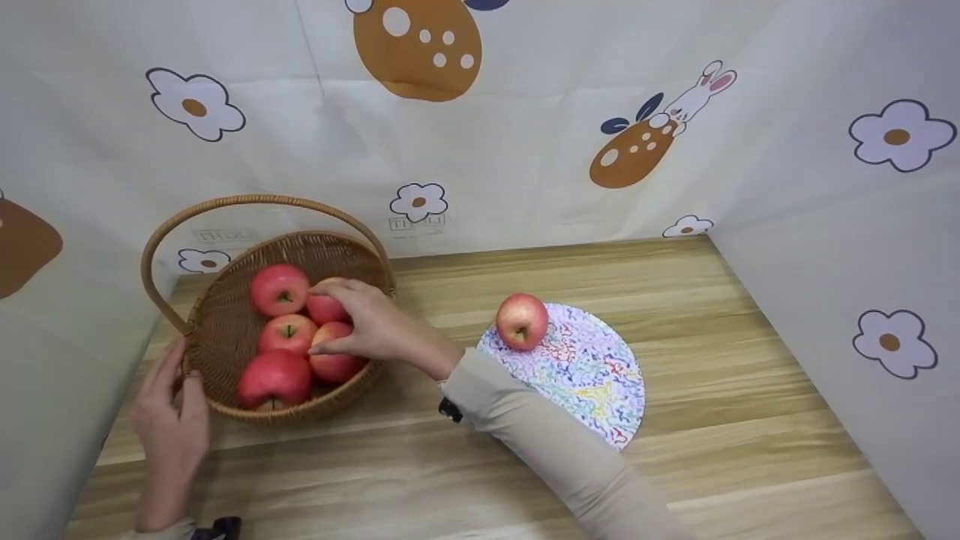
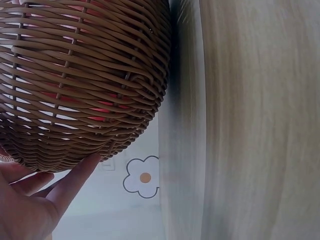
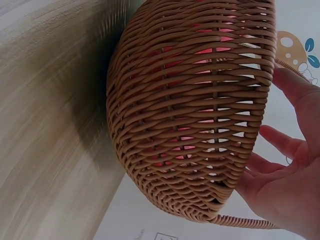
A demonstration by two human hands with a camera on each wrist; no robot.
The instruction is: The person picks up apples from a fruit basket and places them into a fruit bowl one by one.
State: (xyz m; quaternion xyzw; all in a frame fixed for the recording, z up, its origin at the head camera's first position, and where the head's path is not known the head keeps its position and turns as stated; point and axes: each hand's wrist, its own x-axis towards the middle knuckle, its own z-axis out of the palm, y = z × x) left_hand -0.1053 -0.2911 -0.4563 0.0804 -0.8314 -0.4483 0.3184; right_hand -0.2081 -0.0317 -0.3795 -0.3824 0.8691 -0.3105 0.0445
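In the head view, a wicker basket [image 1: 225, 409] with an arched handle [image 1: 266, 199] stands tilted at the left and holds several red apples [image 1: 275, 375]. My left hand [image 1: 174, 420] grips its left rim near the handle's base; in the left wrist view, fingers [image 2: 72, 182] lie along the outer weave. My right hand [image 1: 375, 322] reaches over the right rim. Its fingertips are on the back right apple [image 1: 327, 306], and the thumb lies over the front right apple [image 1: 336, 366]. The right wrist view has this hand with spread fingers beside the rim.
Right of the basket, a round multicoloured plate [image 1: 592, 375] lies on the wood-grain table [image 1: 720, 420]. A single apple [image 1: 522, 322] sits at its upper left edge. The right sleeve [image 1: 555, 442] crosses in front of the plate. Printed cloth walls [image 1: 525, 165] enclose the table's back and sides.
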